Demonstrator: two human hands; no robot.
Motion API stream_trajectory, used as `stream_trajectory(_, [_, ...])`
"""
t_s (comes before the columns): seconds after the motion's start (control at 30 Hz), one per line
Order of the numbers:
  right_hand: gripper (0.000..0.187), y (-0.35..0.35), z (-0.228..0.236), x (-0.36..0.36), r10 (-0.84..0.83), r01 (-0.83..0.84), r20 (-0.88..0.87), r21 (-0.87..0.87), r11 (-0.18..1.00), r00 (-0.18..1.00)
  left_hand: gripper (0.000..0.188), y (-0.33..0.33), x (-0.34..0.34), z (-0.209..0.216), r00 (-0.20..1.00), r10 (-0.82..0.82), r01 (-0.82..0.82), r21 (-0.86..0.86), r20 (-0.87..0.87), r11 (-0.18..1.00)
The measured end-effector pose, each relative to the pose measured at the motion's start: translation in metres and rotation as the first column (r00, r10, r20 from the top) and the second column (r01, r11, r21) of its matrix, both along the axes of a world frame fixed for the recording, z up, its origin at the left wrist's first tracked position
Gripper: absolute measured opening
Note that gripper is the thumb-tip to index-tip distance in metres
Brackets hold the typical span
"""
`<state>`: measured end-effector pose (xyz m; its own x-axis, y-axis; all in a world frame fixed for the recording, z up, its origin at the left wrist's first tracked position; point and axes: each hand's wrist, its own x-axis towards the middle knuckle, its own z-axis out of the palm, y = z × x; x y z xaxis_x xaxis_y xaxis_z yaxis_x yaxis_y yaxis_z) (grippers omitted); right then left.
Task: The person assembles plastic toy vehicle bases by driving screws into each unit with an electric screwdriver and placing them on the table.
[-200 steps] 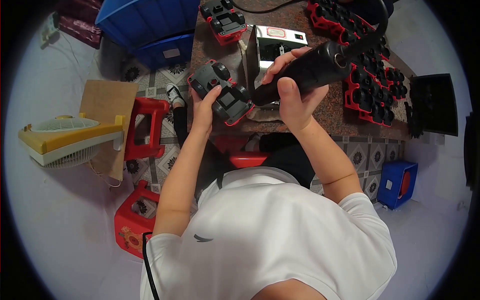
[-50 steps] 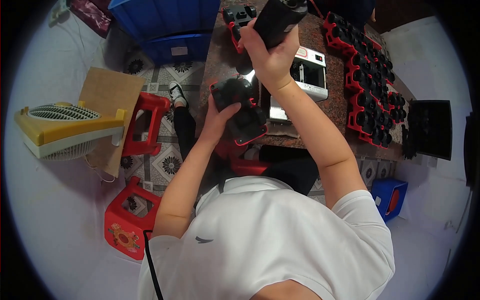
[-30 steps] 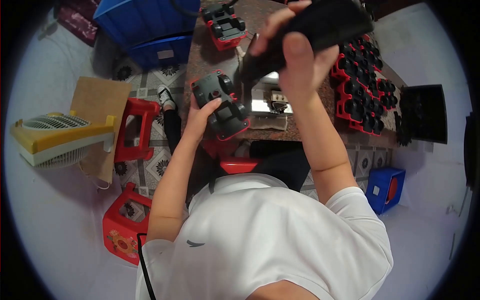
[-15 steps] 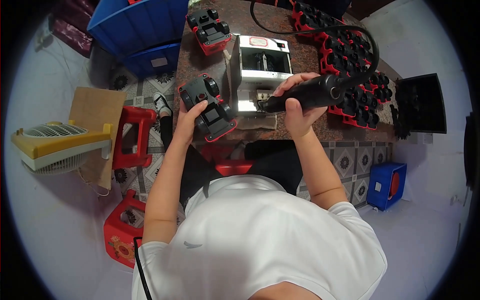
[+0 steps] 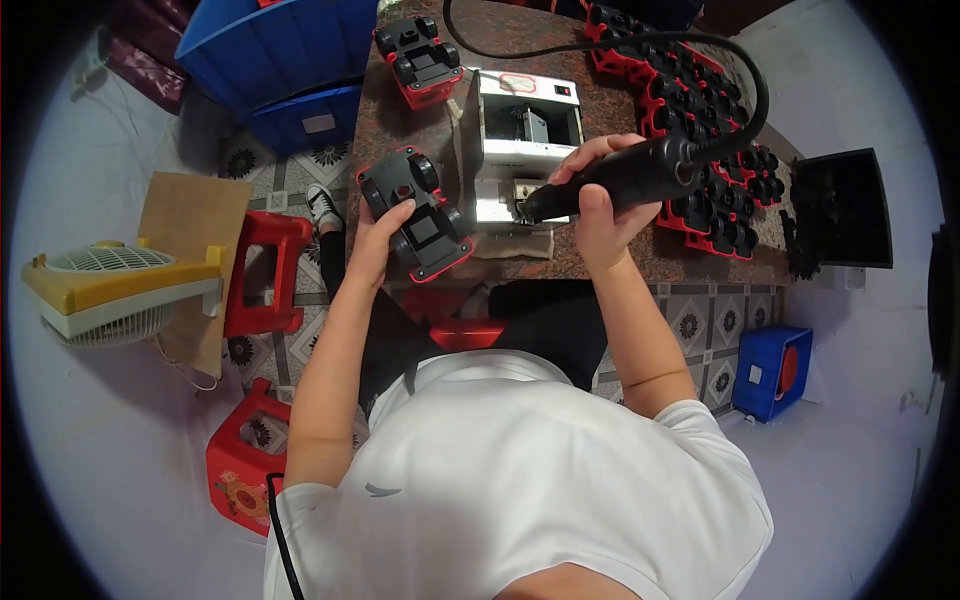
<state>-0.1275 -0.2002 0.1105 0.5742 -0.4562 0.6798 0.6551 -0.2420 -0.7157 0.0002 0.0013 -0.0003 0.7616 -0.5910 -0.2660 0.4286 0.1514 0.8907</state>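
Observation:
My left hand is closed around the near left side of a black and red toy car, which lies wheels up with my thumb on its underside. In my right hand is a black electric screwdriver with a cord leading from its back end. The tool is nearly level, its tip pointing left at the front outlet of a white screw feeder. Whether the tip holds a screw is too small to tell. Another upturned toy car sits at the table's far left.
Rows of upturned toy cars cover the right of the brown stone table. The black cord arches over the far side. Blue bins stand far left, beyond red stools and a yellow fan.
My right hand has tilted the screwdriver slightly, its back end rising and shifting a little. The cord has swung and a part inside the feeder has moved. My left hand stays on the car.

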Motion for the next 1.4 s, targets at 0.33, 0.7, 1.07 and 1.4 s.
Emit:
stream_trajectory(0.33, [0.057, 0.002, -0.015, -0.006, 0.018, -0.017, 0.045, -0.021, 1.0, 0.999, 0.059, -0.001, -0.002, 0.002, 0.999, 0.009, -0.008, 0.011, -0.039, 1.0])
stream_trajectory(0.7, [0.03, 0.006, 0.045, 0.044, 0.102, -0.085, -0.174, 0.103, 0.991, 0.979, 0.058, 0.001, 0.002, -0.001, 0.999, 0.02, -0.019, 0.005, -0.036, 1.0])
stream_trajectory(1.07, [0.031, 0.085, 0.019, 0.14, 0.16, -0.158, 0.152, -0.027, 0.987, 0.975, 0.07, -0.001, 0.001, -0.008, 1.0, -0.001, 0.0, -0.07, -0.012, 0.998])
stream_trajectory(1.4, [0.03, 0.103, 0.019, 0.154, 0.199, -0.199, 0.022, -0.002, 0.98, 0.98, 0.07, 0.001, 0.004, 0.004, 1.0, 0.02, -0.019, -0.091, 0.011, 0.996])
